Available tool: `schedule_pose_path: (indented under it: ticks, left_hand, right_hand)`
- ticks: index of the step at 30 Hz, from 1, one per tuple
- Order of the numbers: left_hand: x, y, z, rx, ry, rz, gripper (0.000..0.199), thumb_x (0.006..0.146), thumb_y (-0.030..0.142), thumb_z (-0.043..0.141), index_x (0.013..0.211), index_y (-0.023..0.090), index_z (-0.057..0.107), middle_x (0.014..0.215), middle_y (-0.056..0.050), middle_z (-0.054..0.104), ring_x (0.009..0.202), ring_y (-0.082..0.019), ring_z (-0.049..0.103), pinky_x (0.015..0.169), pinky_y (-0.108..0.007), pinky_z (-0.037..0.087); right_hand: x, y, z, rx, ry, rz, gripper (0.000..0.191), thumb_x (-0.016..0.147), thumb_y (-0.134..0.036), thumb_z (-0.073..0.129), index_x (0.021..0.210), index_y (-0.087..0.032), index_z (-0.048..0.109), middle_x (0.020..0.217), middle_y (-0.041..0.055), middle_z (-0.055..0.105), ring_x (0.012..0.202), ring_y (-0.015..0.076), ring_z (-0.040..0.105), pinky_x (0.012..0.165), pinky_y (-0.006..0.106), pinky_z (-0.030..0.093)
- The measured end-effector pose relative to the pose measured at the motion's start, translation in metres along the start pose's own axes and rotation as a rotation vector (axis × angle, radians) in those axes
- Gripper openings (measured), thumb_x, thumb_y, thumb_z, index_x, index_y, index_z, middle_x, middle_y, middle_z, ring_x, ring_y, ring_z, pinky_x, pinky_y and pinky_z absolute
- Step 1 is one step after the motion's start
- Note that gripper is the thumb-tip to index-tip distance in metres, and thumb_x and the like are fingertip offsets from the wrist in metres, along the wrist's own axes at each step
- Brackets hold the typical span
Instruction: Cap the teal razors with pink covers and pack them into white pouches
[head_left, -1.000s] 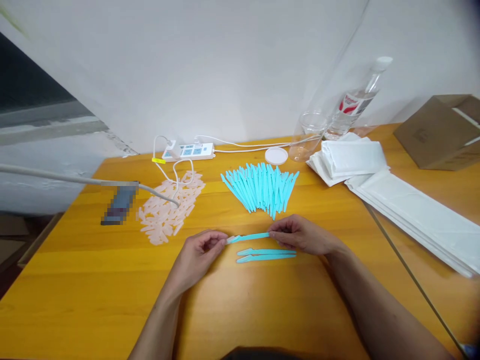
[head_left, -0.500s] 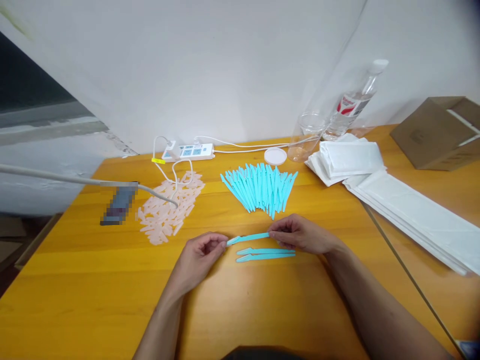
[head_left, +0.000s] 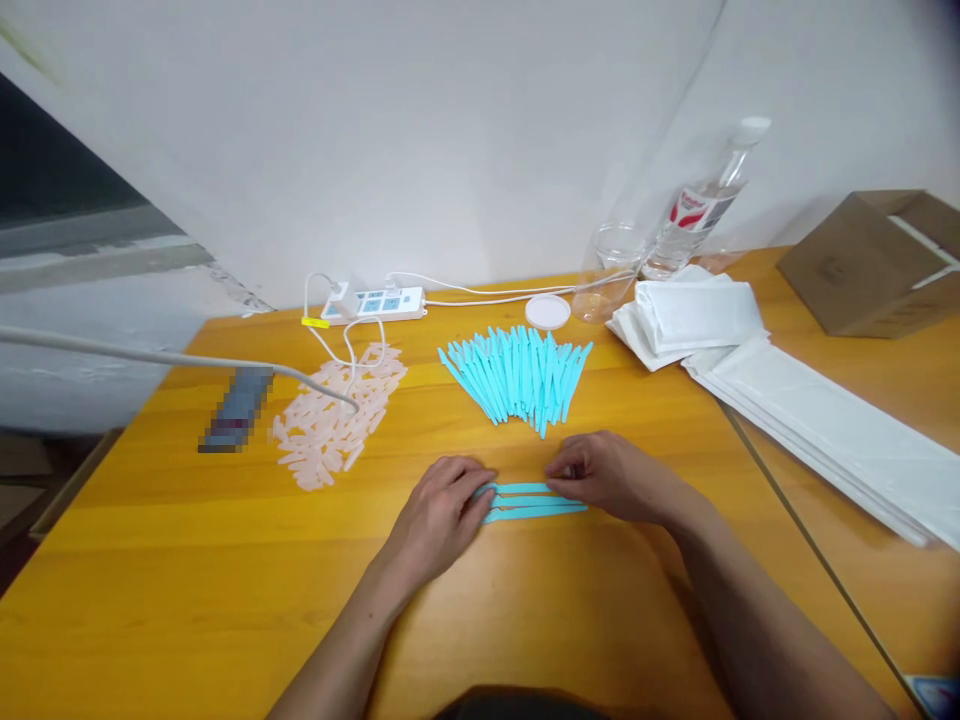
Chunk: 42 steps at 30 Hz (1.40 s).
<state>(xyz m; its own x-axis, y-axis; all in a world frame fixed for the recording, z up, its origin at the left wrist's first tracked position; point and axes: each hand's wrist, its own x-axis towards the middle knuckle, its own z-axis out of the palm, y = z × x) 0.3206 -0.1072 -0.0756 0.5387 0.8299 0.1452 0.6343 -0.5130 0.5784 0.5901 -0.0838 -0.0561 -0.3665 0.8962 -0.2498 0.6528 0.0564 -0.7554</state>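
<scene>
Turquoise sticks [head_left: 517,375] — pink pieces [head_left: 322,430] — orange, grained tabletop [head_left: 187,560].

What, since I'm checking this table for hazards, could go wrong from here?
The white cord loops over the pale pink pieces; a tug might scatter them. The left hand and right hand are both at the three blue sticks, so a slip could knock that row askew.

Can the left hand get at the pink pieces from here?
Likely yes, once the left hand leaves the blue sticks: a cable crosses the pink pieces in this view, but their near edge looks uncovered.
</scene>
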Motion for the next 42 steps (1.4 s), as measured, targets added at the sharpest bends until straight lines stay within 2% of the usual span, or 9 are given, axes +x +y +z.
schedule_pose_path:
  ticks: [3, 7, 11, 17, 24, 27, 34, 37, 42]
  left_hand:
    - [-0.002, 0.007, 0.011, 0.1, -0.02, 0.124, 0.041, 0.098, 0.032, 0.06, 0.138, 0.026, 0.06, 0.135, -0.011, 0.065, 0.124, -0.028, 0.058, 0.102, -0.048, 0.048]
    - [-0.009, 0.013, 0.025, 0.177, -0.056, 0.203, 0.037, 0.1, 0.027, 0.055, 0.137, 0.026, 0.061, 0.142, -0.006, 0.063, 0.137, -0.03, 0.051, 0.109, -0.053, 0.042]
    - [-0.016, 0.012, 0.023, 0.14, -0.034, 0.174, 0.044, 0.099, 0.027, 0.057, 0.143, 0.025, 0.055, 0.142, -0.008, 0.063, 0.137, -0.029, 0.052, 0.111, -0.052, 0.043]
    - [-0.027, -0.004, -0.014, 0.091, 0.13, 0.028, 0.044, 0.097, 0.028, 0.061, 0.141, 0.028, 0.057, 0.141, -0.01, 0.062, 0.131, -0.026, 0.056, 0.11, -0.047, 0.045]
    - [-0.061, -0.068, -0.065, 0.175, 0.332, -0.275, 0.032, 0.098, 0.04, 0.057, 0.123, 0.025, 0.069, 0.123, -0.007, 0.069, 0.113, -0.024, 0.066, 0.101, -0.04, 0.052]
    - [-0.068, -0.092, -0.079, 0.287, 0.383, -0.372, 0.032, 0.097, 0.043, 0.057, 0.117, 0.023, 0.072, 0.115, -0.006, 0.071, 0.1, -0.021, 0.069, 0.088, -0.033, 0.055]
    - [-0.049, -0.094, -0.085, 0.591, 0.248, -0.475, 0.028, 0.096, 0.041, 0.056, 0.103, 0.025, 0.078, 0.097, -0.004, 0.074, 0.086, -0.023, 0.07, 0.073, -0.032, 0.052]
    - [-0.05, -0.087, -0.082, 0.647, 0.203, -0.551, 0.026, 0.095, 0.04, 0.057, 0.1, 0.027, 0.079, 0.1, -0.004, 0.075, 0.091, -0.026, 0.07, 0.07, -0.034, 0.051]
    - [-0.056, -0.081, -0.075, 0.572, 0.172, -0.526, 0.026, 0.096, 0.035, 0.054, 0.106, 0.025, 0.076, 0.106, -0.005, 0.076, 0.095, -0.025, 0.07, 0.076, -0.033, 0.052]
  right_hand:
    - [0.008, -0.002, -0.003, -0.106, 0.112, 0.055, 0.036, 0.089, -0.046, 0.057, 0.066, -0.02, 0.068, 0.066, 0.0012, 0.067, 0.061, 0.0148, 0.054, 0.059, 0.027, 0.032]
    - [0.037, 0.001, -0.008, -0.264, 0.481, 0.264, 0.035, 0.089, -0.05, 0.058, 0.075, -0.02, 0.068, 0.072, 0.0053, 0.071, 0.069, 0.0196, 0.062, 0.063, 0.029, 0.036]
    - [0.072, 0.006, -0.011, -0.341, 0.569, 0.37, 0.038, 0.089, -0.054, 0.057, 0.09, -0.018, 0.07, 0.088, 0.0116, 0.075, 0.085, 0.0268, 0.067, 0.072, 0.032, 0.041]
    - [0.092, 0.01, -0.019, -0.184, 0.536, 0.415, 0.024, 0.08, -0.041, 0.066, 0.075, -0.018, 0.07, 0.08, 0.0106, 0.075, 0.084, 0.0257, 0.068, 0.072, 0.031, 0.043]
    - [0.067, 0.013, -0.035, 0.253, 0.532, 0.33, 0.036, 0.072, -0.052, 0.076, 0.076, -0.017, 0.068, 0.06, -0.0004, 0.062, 0.054, 0.0125, 0.052, 0.053, 0.026, 0.038]
    - [0.044, 0.008, -0.033, 0.445, 0.426, 0.192, 0.043, 0.065, -0.055, 0.083, 0.077, -0.017, 0.068, 0.066, -0.0006, 0.063, 0.058, 0.0107, 0.05, 0.055, 0.025, 0.038]
    - [0.016, -0.004, -0.005, 0.461, -0.27, 0.084, 0.04, 0.085, -0.057, 0.067, 0.081, -0.018, 0.069, 0.064, -0.0015, 0.057, 0.058, 0.0115, 0.049, 0.056, 0.025, 0.04]
    - [0.015, 0.0, 0.004, 0.407, -0.359, 0.032, 0.044, 0.094, -0.058, 0.054, 0.075, -0.018, 0.059, 0.062, -0.0041, 0.046, 0.056, 0.0099, 0.042, 0.052, 0.024, 0.035]
    - [0.018, 0.007, 0.009, 0.327, -0.323, -0.02, 0.042, 0.096, -0.055, 0.05, 0.078, -0.018, 0.057, 0.068, -0.0043, 0.038, 0.06, 0.0095, 0.032, 0.052, 0.024, 0.027]
